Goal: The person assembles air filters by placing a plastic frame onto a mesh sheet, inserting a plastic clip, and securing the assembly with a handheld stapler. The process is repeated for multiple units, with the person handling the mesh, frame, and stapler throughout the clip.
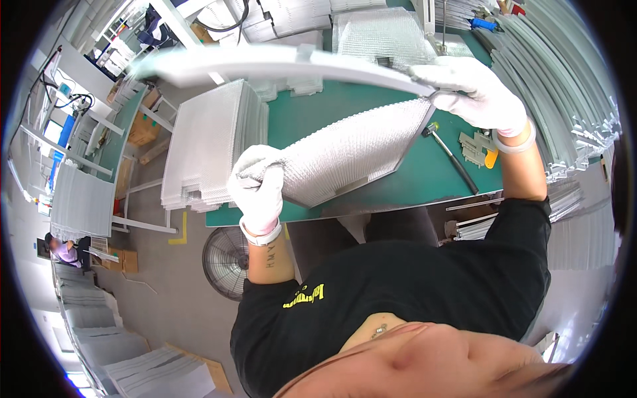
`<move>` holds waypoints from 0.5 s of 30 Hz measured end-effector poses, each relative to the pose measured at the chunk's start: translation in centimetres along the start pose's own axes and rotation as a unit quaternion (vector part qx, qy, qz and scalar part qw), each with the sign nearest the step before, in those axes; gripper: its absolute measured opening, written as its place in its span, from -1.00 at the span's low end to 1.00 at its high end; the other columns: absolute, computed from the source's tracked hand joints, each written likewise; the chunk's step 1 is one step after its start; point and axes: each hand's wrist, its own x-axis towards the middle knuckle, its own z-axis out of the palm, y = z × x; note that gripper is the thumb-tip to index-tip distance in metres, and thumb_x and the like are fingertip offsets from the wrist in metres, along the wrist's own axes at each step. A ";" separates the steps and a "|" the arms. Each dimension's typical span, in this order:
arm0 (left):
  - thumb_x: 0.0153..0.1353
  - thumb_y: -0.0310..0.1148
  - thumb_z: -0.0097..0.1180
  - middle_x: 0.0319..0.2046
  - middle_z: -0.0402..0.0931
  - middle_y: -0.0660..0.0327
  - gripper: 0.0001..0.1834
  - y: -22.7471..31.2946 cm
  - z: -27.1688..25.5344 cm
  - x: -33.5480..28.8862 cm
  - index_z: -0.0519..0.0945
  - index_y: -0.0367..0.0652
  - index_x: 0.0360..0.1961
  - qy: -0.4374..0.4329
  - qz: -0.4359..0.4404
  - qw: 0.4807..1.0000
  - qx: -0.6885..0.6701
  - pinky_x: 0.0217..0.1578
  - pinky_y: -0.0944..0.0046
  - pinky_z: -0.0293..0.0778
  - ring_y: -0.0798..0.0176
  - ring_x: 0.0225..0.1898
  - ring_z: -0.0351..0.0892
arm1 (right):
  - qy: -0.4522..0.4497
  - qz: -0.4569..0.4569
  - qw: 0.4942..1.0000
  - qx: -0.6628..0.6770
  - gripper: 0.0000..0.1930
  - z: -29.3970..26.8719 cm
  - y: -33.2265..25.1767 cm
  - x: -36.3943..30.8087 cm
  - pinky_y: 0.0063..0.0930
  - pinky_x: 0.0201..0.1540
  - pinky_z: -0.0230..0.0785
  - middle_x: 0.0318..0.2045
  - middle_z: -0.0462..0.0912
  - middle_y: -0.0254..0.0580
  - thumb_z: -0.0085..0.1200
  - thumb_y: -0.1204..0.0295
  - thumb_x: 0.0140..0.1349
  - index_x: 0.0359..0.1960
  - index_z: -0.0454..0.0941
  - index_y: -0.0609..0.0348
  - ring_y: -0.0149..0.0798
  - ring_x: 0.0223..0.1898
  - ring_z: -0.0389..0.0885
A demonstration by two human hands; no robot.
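Gloved in white, my left hand pinches the left end of a silvery panel with a fine ribbed or mesh surface. The panel is tilted up over the green tabletop, its lower edge near the table's front. My right hand, also gloved, is closed on the end of a long pale strip, by the panel's upper right corner. The strip stretches leftward above the panel, and its far end is smeared by motion. Whether strip and panel touch at that corner I cannot tell.
A hammer with a black handle lies right of the panel, beside flat grey metal pieces. Stacked mesh panels stand at the left; more lie at the back. Long strips fill the right side. A fan stands on the floor.
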 end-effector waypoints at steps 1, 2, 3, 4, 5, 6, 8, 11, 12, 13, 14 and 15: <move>0.09 -0.59 0.18 -0.35 0.58 0.23 -0.84 0.1 0.0 -0.1 0.61 -0.34 -0.26 -0.002 -0.005 1.000 -0.004 -0.31 0.45 0.40 0.43 -0.36 0.49 | -0.037 -0.022 0.999 -0.034 -0.57 -0.5 -0.3 0.5 -0.36 -0.23 0.44 -0.29 0.64 -0.08 0.22 0.40 0.22 0.11 0.55 0.30 -0.10 -0.32 0.60; 0.09 -0.58 0.19 -0.34 0.59 0.22 -0.83 0.1 -0.1 -0.2 0.61 -0.34 -0.25 -0.004 -0.011 1.000 -0.007 -0.31 0.45 0.42 0.43 -0.36 0.50 | -0.054 -0.037 0.997 -0.050 -0.56 -0.5 -0.3 1.0 -0.32 -0.21 0.47 -0.27 0.65 -0.04 0.26 0.41 0.16 0.08 0.57 0.29 -0.04 -0.28 0.63; 0.09 -0.58 0.20 -0.34 0.60 0.21 -0.83 0.1 -0.2 -0.3 0.62 -0.34 -0.25 -0.009 -0.007 1.000 -0.006 -0.31 0.44 0.43 0.42 -0.36 0.51 | -0.061 -0.049 0.996 -0.047 -0.57 -0.7 -0.6 1.3 -0.30 -0.21 0.47 -0.27 0.65 -0.03 0.26 0.41 0.15 0.07 0.58 0.29 -0.04 -0.28 0.63; 0.08 -0.58 0.20 -0.33 0.62 0.20 -0.82 0.1 -0.4 -0.4 0.62 -0.34 -0.24 -0.013 -0.002 1.000 -0.004 -0.31 0.43 0.45 0.42 -0.36 0.53 | -0.068 -0.062 0.995 -0.044 -0.57 -0.9 -0.9 1.7 -0.28 -0.22 0.47 -0.27 0.65 -0.02 0.26 0.42 0.15 0.06 0.58 0.29 -0.03 -0.28 0.63; 0.08 -0.58 0.21 -0.33 0.63 0.19 -0.81 0.2 -0.5 -0.5 0.62 -0.35 -0.23 -0.017 0.002 1.000 -0.002 -0.31 0.43 0.46 0.41 -0.35 0.54 | -0.075 -0.074 0.994 -0.041 -0.58 -1.1 -1.2 2.0 -0.27 -0.22 0.47 -0.28 0.65 -0.01 0.27 0.42 0.14 0.05 0.58 0.28 -0.03 -0.28 0.64; 0.08 -0.58 0.21 -0.32 0.64 0.18 -0.80 0.2 -0.5 -0.7 0.62 -0.35 -0.22 -0.011 0.005 1.000 -0.002 -0.30 0.42 0.47 0.41 -0.34 0.55 | -0.078 -0.087 0.993 -0.018 -0.55 -1.2 -1.3 2.3 -0.24 -0.23 0.48 -0.28 0.66 0.02 0.28 0.43 0.10 0.06 0.58 0.27 -0.02 -0.28 0.65; 0.07 -0.58 0.22 -0.31 0.65 0.15 -0.78 0.5 -0.5 -1.2 0.63 -0.35 -0.20 0.005 0.012 1.000 0.001 -0.28 0.40 0.49 0.41 -0.32 0.57 | -0.124 0.010 0.992 -0.017 -0.50 -1.5 -3.0 2.7 -0.31 -0.11 0.50 -0.19 0.68 -0.05 0.25 0.47 0.09 0.14 0.56 0.13 -0.06 -0.18 0.66; 0.06 -0.60 0.21 -0.34 0.64 0.17 -0.76 4.5 -0.7 -0.2 0.62 -0.37 -0.19 -0.073 -0.075 0.988 0.115 -0.30 0.41 0.48 0.43 -0.34 0.56 | -0.164 -0.035 0.984 -0.059 -0.45 -1.4 -3.9 4.0 -0.29 -0.12 0.50 -0.25 0.65 -0.10 0.19 0.55 0.04 0.16 0.55 0.04 -0.03 -0.21 0.64; 0.06 -0.63 0.22 -0.37 0.61 0.20 -0.77 4.0 -1.0 0.4 0.61 -0.37 -0.21 -0.102 -0.004 0.990 0.100 -0.34 0.43 0.47 0.44 -0.36 0.55 | -0.191 -0.049 0.978 -0.074 -0.46 -1.1 -4.3 4.5 -0.26 -0.14 0.49 -0.29 0.63 -0.09 0.18 0.55 0.03 0.15 0.56 0.04 -0.01 -0.23 0.63; 0.06 -0.63 0.23 -0.38 0.61 0.20 -0.79 4.0 -0.7 0.3 0.61 -0.36 -0.22 -0.081 -0.020 0.995 0.056 -0.35 0.43 0.46 0.45 -0.38 0.54 | -0.217 -0.062 0.970 -0.089 -0.47 -1.0 -4.6 4.8 -0.23 -0.17 0.49 -0.32 0.61 -0.09 0.17 0.55 0.03 0.14 0.56 0.05 0.01 -0.25 0.62; 0.06 -0.63 0.23 -0.38 0.60 0.21 -0.80 4.0 -0.1 0.0 0.61 -0.36 -0.23 -0.059 -0.036 0.998 0.012 -0.37 0.44 0.45 0.45 -0.39 0.54 | -0.151 -0.095 0.983 -0.042 -0.55 0.2 -3.8 4.8 -0.17 -0.22 0.45 -0.39 0.56 -0.08 0.17 0.55 0.03 0.04 0.59 0.08 0.05 -0.30 0.58; 0.07 -0.63 0.24 -0.39 0.59 0.22 -0.81 3.9 0.6 -0.2 0.61 -0.35 -0.25 -0.038 -0.051 0.997 -0.033 -0.38 0.44 0.45 0.46 -0.40 0.53 | -0.154 -0.079 0.985 -0.024 -0.58 0.5 -3.8 5.0 -0.17 -0.21 0.45 -0.38 0.56 -0.07 0.16 0.55 0.03 0.01 0.59 0.10 0.05 -0.29 0.58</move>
